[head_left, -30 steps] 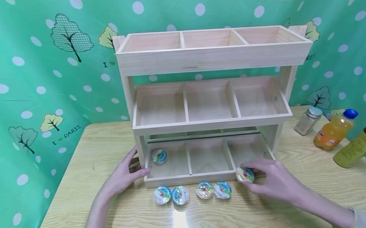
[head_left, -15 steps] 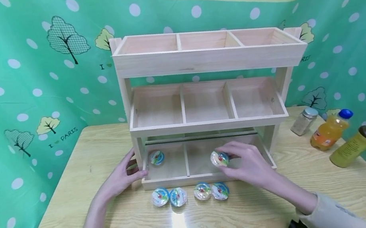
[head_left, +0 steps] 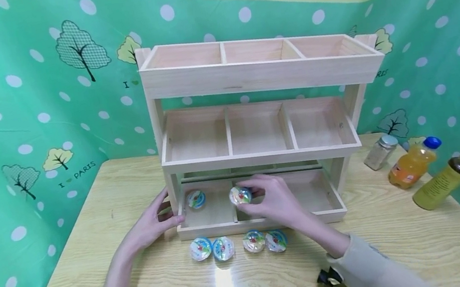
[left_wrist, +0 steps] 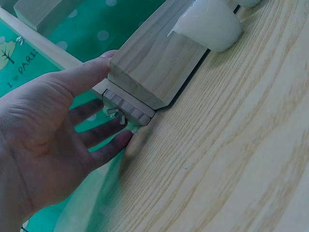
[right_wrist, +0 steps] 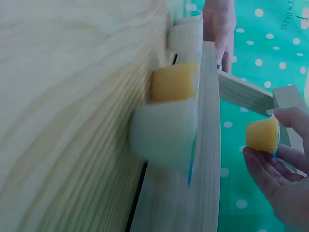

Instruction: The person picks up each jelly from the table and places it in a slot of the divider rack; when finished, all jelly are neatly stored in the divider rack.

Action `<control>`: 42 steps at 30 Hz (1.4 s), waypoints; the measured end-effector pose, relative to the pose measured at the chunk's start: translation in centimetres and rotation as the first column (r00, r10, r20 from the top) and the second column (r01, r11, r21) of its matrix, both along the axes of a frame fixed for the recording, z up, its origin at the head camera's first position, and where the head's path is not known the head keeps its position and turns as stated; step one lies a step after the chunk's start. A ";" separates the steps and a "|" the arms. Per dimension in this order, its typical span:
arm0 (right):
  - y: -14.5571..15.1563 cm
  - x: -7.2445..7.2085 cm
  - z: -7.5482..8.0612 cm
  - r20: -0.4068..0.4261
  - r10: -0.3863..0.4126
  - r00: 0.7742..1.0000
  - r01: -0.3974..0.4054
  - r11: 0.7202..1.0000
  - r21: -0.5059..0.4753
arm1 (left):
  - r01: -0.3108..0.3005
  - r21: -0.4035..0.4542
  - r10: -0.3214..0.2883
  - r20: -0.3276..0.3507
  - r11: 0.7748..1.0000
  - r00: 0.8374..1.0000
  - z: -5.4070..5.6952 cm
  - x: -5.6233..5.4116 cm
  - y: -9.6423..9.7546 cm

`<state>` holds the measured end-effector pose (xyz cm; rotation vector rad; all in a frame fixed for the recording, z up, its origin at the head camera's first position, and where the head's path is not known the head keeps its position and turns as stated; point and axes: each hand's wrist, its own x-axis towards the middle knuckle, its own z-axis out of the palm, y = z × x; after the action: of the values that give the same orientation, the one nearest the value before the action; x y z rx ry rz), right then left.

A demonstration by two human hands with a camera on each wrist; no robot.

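Observation:
My right hand (head_left: 273,199) pinches a jelly cup (head_left: 240,195) by its side, over the divider between the left and middle bottom compartments. In the right wrist view that jelly cup (right_wrist: 263,135) is yellow with a lid facing sideways. My left hand (head_left: 152,223) grips the left end of the wooden shelf rack (head_left: 259,155), thumb at the bottom tray's corner. The left wrist view shows its fingers (left_wrist: 79,77) around that corner. Another jelly cup (head_left: 196,199) lies in the bottom-left compartment. Several jelly cups (head_left: 223,249) stand in a row before the rack.
Three tiers make up the rack, each divided into three compartments. To its right are a glass shaker (head_left: 380,152), an orange drink bottle (head_left: 415,165) and a green bottle with a gold cap (head_left: 450,180). A patterned green curtain (head_left: 24,112) hangs behind the table (head_left: 151,273).
My right hand has lifted the jelly cup from the table at the rack's front right and carried it left over the bottom tray. The left hand stays at the rack's left end.

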<state>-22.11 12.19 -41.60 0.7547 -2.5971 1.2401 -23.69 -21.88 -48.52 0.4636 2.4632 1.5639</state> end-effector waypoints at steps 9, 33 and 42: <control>-3.4 -1.4 -0.2 0.092 0.023 0.996 -0.028 0.998 0.057 | -0.003 -0.004 0.003 -0.006 1.000 1.000 0.0 0.1 0.0; -6.0 -2.7 -1.5 0.190 0.098 0.977 -0.155 0.937 0.314 | -0.013 -0.024 0.013 -0.016 1.000 1.000 0.1 0.3 0.0; -6.5 -2.9 -2.0 0.076 0.182 0.980 -0.197 0.882 0.428 | -0.008 -0.007 0.008 -0.010 1.000 1.000 0.1 0.3 0.0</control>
<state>-24.99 5.68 -43.63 1.0946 -2.9255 0.7115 -23.39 -21.85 -48.39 0.4622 2.4808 1.5589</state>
